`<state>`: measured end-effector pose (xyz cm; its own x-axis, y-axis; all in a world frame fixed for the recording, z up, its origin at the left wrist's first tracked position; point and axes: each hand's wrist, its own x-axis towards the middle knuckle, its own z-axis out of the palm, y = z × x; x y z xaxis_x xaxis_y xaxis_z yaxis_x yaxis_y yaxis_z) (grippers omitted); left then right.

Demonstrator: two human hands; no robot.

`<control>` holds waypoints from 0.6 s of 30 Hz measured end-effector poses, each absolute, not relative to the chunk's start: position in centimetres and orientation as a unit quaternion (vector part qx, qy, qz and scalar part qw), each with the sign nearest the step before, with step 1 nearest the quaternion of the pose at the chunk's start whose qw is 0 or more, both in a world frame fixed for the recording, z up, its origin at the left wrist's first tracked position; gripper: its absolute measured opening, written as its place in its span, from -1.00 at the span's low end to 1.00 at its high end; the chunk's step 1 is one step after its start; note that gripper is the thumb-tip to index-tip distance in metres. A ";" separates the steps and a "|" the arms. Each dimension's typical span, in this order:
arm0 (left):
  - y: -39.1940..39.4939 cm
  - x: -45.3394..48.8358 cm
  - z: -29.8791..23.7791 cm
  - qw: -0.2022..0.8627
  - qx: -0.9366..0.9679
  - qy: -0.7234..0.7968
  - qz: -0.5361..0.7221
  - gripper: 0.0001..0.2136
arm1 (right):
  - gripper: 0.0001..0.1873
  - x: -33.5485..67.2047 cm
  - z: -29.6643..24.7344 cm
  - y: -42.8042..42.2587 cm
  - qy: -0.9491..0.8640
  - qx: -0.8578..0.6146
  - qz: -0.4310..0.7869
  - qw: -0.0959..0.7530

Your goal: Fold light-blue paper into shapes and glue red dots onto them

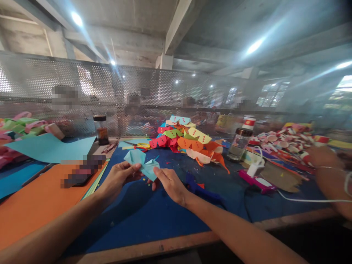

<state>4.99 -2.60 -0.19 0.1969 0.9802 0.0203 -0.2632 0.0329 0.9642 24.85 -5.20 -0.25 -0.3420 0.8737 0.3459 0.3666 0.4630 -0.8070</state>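
Both my hands hold a folded light-blue paper piece (140, 163) just above the dark-blue table top (154, 216). My left hand (118, 178) pinches its left side, fingers closed on the paper. My right hand (169, 182) grips its right lower corner with thumb and fingers. Behind it lies a heap of folded coloured paper shapes (187, 141) in red, orange, yellow and blue. A blue glue gun (199, 189) lies on the table right of my right hand.
Orange sheets (33, 205) and a light-blue sheet (52, 148) lie at left, with scissors (139, 145) and a dark jar (101, 129) behind. A clear jar (238, 143), a pink device with white cable (258, 179) and another person's arm (332, 176) are at right. A perforated metal screen (165, 91) backs the table.
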 end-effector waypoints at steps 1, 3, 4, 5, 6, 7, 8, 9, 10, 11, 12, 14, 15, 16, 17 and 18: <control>-2.6 5.0 -0.1 0.611 0.475 0.379 0.506 -0.63 | -0.23 24.8 -0.3 -5.2 -0.756 -0.408 0.318 0.402; -2.7 5.0 -0.1 0.611 0.477 0.381 0.504 -0.63 | -0.22 24.8 -0.3 -5.1 -0.757 -0.404 0.317 0.404; -2.7 5.0 -0.1 0.611 0.478 0.382 0.503 -0.63 | -0.22 24.8 -0.4 -5.1 -0.757 -0.404 0.315 0.405; -2.7 5.0 -0.1 0.610 0.477 0.382 0.504 -0.64 | -0.23 24.8 -0.5 -5.0 -0.758 -0.405 0.313 0.405; -2.7 5.0 -0.2 0.610 0.476 0.382 0.505 -0.64 | -0.24 24.8 -0.5 -4.9 -0.758 -0.407 0.311 0.405; -2.6 5.0 -0.3 0.611 0.475 0.381 0.506 -0.64 | -0.25 24.8 -0.6 -4.9 -0.758 -0.407 0.309 0.405; -2.5 5.0 -0.3 0.611 0.474 0.380 0.507 -0.65 | -0.26 24.9 -0.6 -4.9 -0.759 -0.407 0.308 0.404; -2.5 4.9 -0.4 0.613 0.472 0.379 0.508 -0.65 | -0.27 24.9 -0.6 -4.8 -0.761 -0.405 0.306 0.403; -2.4 4.9 -0.5 0.614 0.469 0.378 0.509 -0.66 | -0.29 24.9 -0.7 -4.8 -0.764 -0.403 0.304 0.401; -2.3 4.9 -0.6 0.616 0.466 0.376 0.512 -0.66 | -0.32 24.9 -0.7 -4.8 -0.768 -0.402 0.299 0.398; -2.2 4.8 -0.7 0.618 0.463 0.373 0.514 -0.67 | -0.36 24.9 -0.7 -4.8 -0.772 -0.403 0.292 0.395; -2.0 4.8 -0.7 0.624 0.460 0.362 0.518 -0.68 | -0.45 24.8 -0.7 -4.7 -0.779 -0.411 0.270 0.390; -2.0 4.8 -0.8 0.627 0.460 0.355 0.518 -0.69 | -0.47 24.8 -0.8 -4.7 -0.780 -0.416 0.257 0.390; -2.0 4.8 -0.8 0.631 0.461 0.348 0.518 -0.69 | -0.48 24.7 -0.8 -4.6 -0.781 -0.420 0.244 0.393; -2.0 4.8 -0.8 0.634 0.462 0.343 0.516 -0.70 | -0.48 24.7 -0.9 -4.5 -0.781 -0.424 0.230 0.396; -2.0 4.8 -0.7 0.638 0.462 0.338 0.514 -0.70 | -0.49 24.7 -1.0 -4.4 -0.781 -0.427 0.217 0.401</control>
<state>4.79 -2.02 -0.74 0.2419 0.9693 0.0436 -0.3441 0.0436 0.9379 24.70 -4.41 -0.97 -0.3133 0.8407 0.4418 0.4924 0.5416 -0.6814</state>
